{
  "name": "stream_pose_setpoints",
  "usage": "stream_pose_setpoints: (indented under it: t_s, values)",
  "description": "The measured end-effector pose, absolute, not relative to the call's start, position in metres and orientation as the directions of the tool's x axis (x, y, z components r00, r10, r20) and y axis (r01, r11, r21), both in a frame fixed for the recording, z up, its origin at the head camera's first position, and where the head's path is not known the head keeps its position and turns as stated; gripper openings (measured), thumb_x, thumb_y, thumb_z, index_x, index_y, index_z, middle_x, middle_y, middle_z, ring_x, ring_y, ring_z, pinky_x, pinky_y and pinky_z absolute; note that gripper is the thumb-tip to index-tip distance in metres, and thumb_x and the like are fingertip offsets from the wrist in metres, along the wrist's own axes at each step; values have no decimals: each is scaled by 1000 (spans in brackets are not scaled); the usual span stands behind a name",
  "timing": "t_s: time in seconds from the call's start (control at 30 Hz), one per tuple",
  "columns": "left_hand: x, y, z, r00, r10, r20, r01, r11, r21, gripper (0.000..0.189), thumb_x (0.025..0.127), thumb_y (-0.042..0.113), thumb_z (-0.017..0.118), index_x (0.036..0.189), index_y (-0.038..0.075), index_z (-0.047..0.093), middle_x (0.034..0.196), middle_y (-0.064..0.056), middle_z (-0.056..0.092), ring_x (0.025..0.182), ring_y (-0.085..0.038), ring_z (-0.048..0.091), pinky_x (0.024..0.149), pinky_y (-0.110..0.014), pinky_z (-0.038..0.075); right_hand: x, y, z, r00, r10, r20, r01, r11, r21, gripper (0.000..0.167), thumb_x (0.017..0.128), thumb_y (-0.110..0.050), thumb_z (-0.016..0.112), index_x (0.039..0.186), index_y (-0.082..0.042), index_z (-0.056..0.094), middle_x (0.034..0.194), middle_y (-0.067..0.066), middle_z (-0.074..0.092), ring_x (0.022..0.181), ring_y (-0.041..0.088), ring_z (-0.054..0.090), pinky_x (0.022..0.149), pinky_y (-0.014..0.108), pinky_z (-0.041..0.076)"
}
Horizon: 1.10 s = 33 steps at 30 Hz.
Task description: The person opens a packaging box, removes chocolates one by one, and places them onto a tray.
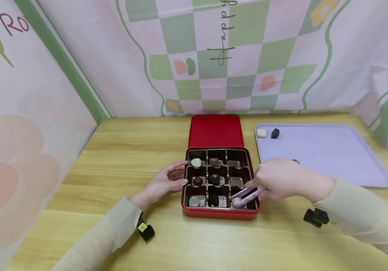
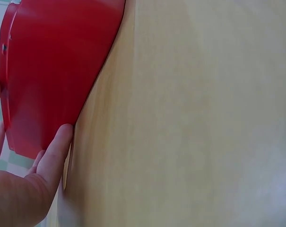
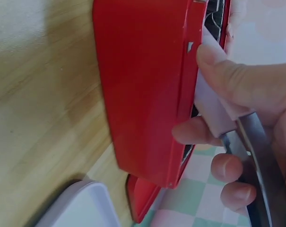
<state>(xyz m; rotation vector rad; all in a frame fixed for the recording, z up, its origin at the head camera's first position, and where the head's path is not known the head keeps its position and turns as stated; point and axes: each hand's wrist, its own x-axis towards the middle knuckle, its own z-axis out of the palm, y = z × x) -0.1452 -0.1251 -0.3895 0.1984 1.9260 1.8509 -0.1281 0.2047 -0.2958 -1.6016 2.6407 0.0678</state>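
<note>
A red tin box (image 1: 219,215) with a dark divided insert stands in the middle of the table. My left hand (image 1: 167,181) rests against its left wall, fingers fairly straight along the red side (image 2: 53,71). In my right hand (image 1: 278,178) are tongs (image 1: 255,195) with lilac tips and dark handles (image 3: 261,165). Their tips reach down into the front right compartment, on either side of a whitish piece (image 1: 237,200). Other compartments hold chocolates: a white one (image 1: 196,162), a brown square (image 1: 214,162), a brown round one (image 1: 197,181), a dark ball (image 1: 214,178) and a pale one (image 1: 194,201).
Behind the box lies its red lid (image 1: 216,131). A lilac tray (image 1: 323,154) at the right carries a cream cube (image 1: 261,133) and a dark chocolate (image 1: 275,133); another dark piece (image 1: 295,161) shows just past my right hand. A patterned curtain (image 1: 211,56) hangs behind the wooden table (image 1: 119,158).
</note>
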Motion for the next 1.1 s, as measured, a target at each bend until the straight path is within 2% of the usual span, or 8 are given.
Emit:
stream_pose_setpoints:
  t_s: [0.27, 0.57, 0.77, 1.0, 1.1]
  values:
    - [-146, -125, -391, -886, 409, -219, -203, 82, 976, 65, 87, -1, 62, 145, 12, 37, 140, -20, 38, 120, -28, 47, 89, -37, 56, -132, 219, -305, -398, -916, 56, -916, 400, 18, 28, 73, -26, 78, 100, -19, 75, 66, -14, 62, 55, -1, 47, 46, 21, 43]
    - [-145, -125, -391, -886, 410, -217, -198, 88, 976, 65, 86, -1, 62, 145, 12, 37, 141, -20, 37, 122, -30, 45, 89, -37, 56, -136, 234, -316, -370, -909, 192, -929, 366, -61, 30, 72, -25, 78, 100, -14, 75, 70, -12, 66, 59, -5, 52, 50, 18, 47]
    - [-144, -125, -391, -883, 420, -211, -193, 85, 978, 65, 86, 0, 63, 145, 12, 37, 142, -21, 36, 123, -31, 44, 90, -38, 55, -139, 242, -325, -383, -886, 262, -922, 350, -164, 34, 70, -21, 80, 101, -7, 74, 72, -10, 67, 59, -8, 49, 50, 12, 44]
    - [-144, -125, -391, -885, 409, -220, -204, 85, 975, 65, 86, -1, 63, 145, 12, 37, 141, -21, 37, 122, -31, 46, 89, -38, 56, -141, 243, -330, -371, -881, 295, -928, 337, -161, 36, 70, -22, 79, 102, -7, 74, 74, -8, 68, 60, -7, 51, 51, 14, 47]
    - [-144, -125, -391, -886, 408, -220, -204, 84, 975, 66, 86, -1, 63, 145, 12, 37, 141, -20, 37, 122, -30, 46, 89, -38, 56, -142, 245, -334, -374, -874, 310, -923, 320, -212, 37, 70, -18, 80, 104, -5, 73, 76, -6, 69, 62, -6, 52, 53, 13, 46]
